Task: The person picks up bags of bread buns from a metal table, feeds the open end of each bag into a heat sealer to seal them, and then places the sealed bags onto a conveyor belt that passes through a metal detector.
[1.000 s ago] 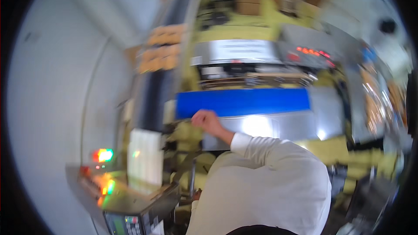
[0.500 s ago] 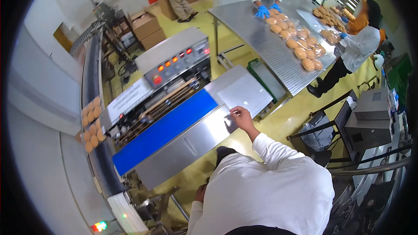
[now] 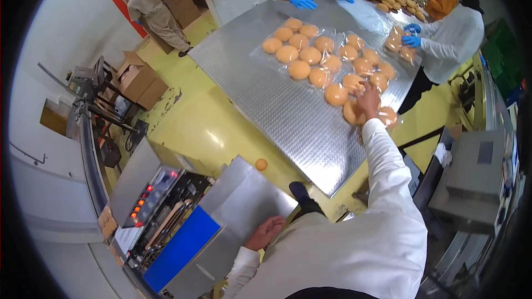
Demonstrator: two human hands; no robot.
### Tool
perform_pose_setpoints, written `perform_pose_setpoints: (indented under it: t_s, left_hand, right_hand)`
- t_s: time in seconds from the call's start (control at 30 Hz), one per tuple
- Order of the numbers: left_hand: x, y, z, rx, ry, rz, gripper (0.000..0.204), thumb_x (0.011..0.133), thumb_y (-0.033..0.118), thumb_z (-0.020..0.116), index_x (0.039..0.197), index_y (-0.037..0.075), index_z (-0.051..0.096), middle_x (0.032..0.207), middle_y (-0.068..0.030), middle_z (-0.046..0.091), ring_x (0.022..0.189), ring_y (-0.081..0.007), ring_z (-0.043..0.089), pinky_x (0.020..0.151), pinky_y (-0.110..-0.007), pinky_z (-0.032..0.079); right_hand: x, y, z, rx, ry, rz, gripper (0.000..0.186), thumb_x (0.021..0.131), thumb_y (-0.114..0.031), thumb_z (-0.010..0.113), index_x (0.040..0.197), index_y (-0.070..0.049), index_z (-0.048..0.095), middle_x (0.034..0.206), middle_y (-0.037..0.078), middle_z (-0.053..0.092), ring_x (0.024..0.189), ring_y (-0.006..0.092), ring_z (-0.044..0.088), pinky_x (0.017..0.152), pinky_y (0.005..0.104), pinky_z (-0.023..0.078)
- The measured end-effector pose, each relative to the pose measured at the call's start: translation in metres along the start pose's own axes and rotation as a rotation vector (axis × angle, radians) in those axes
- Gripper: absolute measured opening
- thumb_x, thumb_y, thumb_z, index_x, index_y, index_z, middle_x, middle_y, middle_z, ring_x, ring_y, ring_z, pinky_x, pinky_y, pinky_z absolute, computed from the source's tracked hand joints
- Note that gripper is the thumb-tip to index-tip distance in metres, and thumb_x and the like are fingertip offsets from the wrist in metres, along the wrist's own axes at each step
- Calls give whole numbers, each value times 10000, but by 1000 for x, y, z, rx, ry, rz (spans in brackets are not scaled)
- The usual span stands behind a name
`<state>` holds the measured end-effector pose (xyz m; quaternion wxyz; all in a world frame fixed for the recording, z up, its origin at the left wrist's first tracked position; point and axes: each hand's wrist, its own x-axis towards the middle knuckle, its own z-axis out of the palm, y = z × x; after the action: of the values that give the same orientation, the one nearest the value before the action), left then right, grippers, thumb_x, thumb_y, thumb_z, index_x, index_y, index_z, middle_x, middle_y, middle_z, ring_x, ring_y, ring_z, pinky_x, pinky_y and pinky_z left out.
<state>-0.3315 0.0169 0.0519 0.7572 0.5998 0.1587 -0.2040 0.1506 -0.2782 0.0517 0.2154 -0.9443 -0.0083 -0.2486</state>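
Note:
My right hand (image 3: 367,101) reaches over the near end of the metal table (image 3: 238,86), its bent fingers closed on a clear plastic bag of round buns (image 3: 354,112). The palm side and part of the bag are hidden under it. More bagged buns (image 3: 310,55) lie flat just beyond, in rows. My left hand (image 3: 267,232) is low, beside the steel end plate (image 3: 244,188) of the sealing machine, with fingers loosely spread and nothing in them.
The machine's blue belt (image 3: 183,249) and lit control panel (image 3: 145,196) stand at lower left. One bun (image 3: 261,164) lies on the yellow floor. Across the table a co-worker's blue gloves (image 3: 303,2) hover; another's gloves (image 3: 411,40) hold bagged buns. Grey equipment (image 3: 476,171) stands right.
My view has swung right, toward the table. My right hand has gone from the machine's end plate to the bagged buns. The co-worker across the table has taken both gloves off the bags.

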Motion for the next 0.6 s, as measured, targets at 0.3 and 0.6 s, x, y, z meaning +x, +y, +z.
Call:
perform_pose_setpoints:
  t_s: [0.3,0.6]
  left_hand:
    - [231,75,32,-85,484,118,234,899,217,623,1005,16,565,815,-64,632,659,-129,615,576,-253,493]
    - [255,75,28,-164,765,-7,298,861,290,674,871,-3,622,767,-12,592,661,-85,500,584,-243,393]
  right_hand:
    - [9,-12,19,161,-494,-88,650,698,-355,720,1292,-242,480,1258,96,523,1094,319,546,904,486,416]
    - [-80,-78,-14,430,-590,-204,623,681,-292,770,1248,-210,526,1243,123,533,1081,320,543,943,461,401]
